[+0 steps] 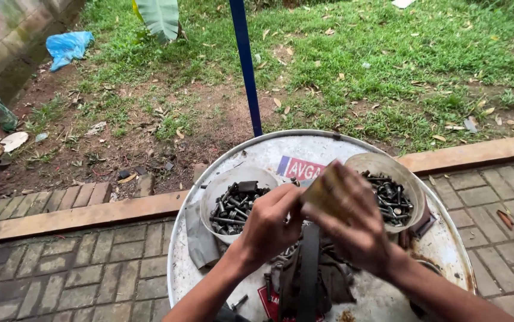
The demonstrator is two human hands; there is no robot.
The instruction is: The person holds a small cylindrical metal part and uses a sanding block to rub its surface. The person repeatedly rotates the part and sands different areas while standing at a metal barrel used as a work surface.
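Observation:
My left hand [269, 226] and my right hand [352, 220] meet over a round white drum top [448, 244]. The right hand, blurred, is shut on a yellowish flat piece [322, 194], likely a sponge or sanding pad. My left hand's fingers pinch something small against that piece; what it is stays hidden. Behind the hands stand two white bowls, the left bowl [215, 191] and the right bowl [412, 179], both full of dark bolts and nuts. A dark strap [309, 268] and a grey rag [200, 238] lie on the drum below the hands.
A blue pole [246, 65] rises behind the drum. Brick paving [78, 268] surrounds the drum, with a brick kerb [90, 214]. Beyond are bare soil and grass with dry leaves. A blue plastic bag [69, 46] lies far left by a wall.

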